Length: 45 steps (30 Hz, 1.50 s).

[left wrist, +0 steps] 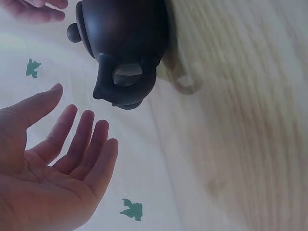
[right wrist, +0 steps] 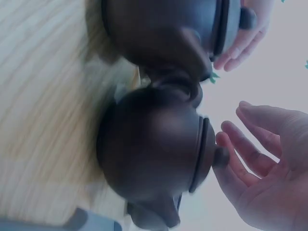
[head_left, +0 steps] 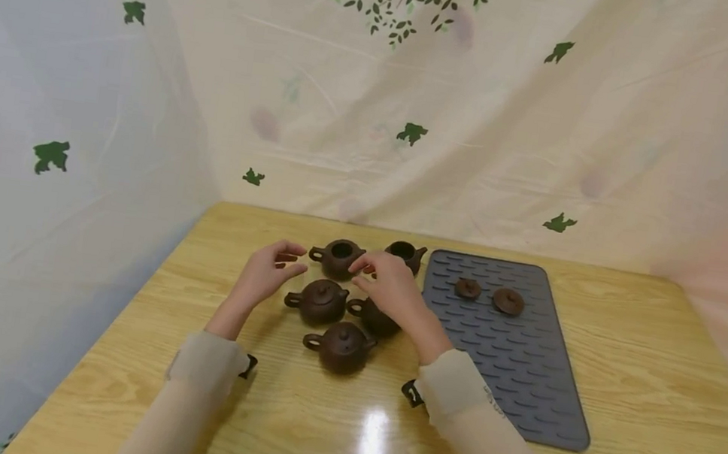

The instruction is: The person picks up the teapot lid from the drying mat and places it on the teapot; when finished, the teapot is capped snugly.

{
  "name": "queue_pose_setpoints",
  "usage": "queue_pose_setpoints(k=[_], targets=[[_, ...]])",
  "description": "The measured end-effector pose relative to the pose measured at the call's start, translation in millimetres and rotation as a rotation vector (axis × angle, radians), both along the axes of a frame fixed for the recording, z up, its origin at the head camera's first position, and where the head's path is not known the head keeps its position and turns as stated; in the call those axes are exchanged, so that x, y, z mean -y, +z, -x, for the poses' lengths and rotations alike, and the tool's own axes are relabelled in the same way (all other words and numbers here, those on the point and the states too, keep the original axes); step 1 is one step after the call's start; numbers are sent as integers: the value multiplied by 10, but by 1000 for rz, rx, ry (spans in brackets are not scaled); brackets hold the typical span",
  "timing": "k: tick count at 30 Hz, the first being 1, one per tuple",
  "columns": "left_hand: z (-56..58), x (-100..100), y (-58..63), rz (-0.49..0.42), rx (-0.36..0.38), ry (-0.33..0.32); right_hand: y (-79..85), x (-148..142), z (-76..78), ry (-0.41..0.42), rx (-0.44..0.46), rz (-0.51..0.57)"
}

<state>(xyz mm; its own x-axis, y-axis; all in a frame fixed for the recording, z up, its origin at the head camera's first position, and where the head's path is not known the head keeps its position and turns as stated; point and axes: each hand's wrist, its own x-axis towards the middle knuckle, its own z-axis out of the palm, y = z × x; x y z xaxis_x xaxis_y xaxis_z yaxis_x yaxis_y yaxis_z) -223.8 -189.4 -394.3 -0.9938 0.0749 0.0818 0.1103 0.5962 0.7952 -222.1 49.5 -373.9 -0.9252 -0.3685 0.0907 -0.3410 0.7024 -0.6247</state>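
Note:
Above the teapots my left hand (head_left: 268, 270) hovers with bent, parted fingers and holds nothing. My right hand (head_left: 394, 284), also holding nothing, hangs over the middle-right teapot (head_left: 375, 324) and partly hides it; the right wrist view shows its lid in place. To its left stands a lidded teapot (head_left: 318, 308), near my left hand. A third lidded teapot (head_left: 343, 357) sits closest to me. At the back are two lidless teapots, one left (head_left: 336, 266) by my right fingertips, one right (head_left: 412, 265) partly behind my right hand. The handles of several teapots point left.
On the right lies a dark grey ridged mat (head_left: 497, 364) bearing a smaller lid (head_left: 468, 290) and a larger lid (head_left: 508, 302). A pale printed curtain (head_left: 344, 164) rises behind the wooden table (head_left: 298, 431) and along its sides.

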Motion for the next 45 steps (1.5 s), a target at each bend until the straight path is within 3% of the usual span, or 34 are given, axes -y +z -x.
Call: queue_pose_setpoints(k=[7, 14, 19, 45], targets=[[99, -19, -12, 11, -6, 1, 4, -218, 44, -9, -42, 30], [157, -75, -24, 3, 19, -15, 34, -430, 32, -56, 24, 73], [197, -126, -42, 19, 23, -33, 50, -582, 43, -81, 9, 82], [313, -181, -141, 117, 81, -70, -81, -1105, 85, -179, -20, 134]])
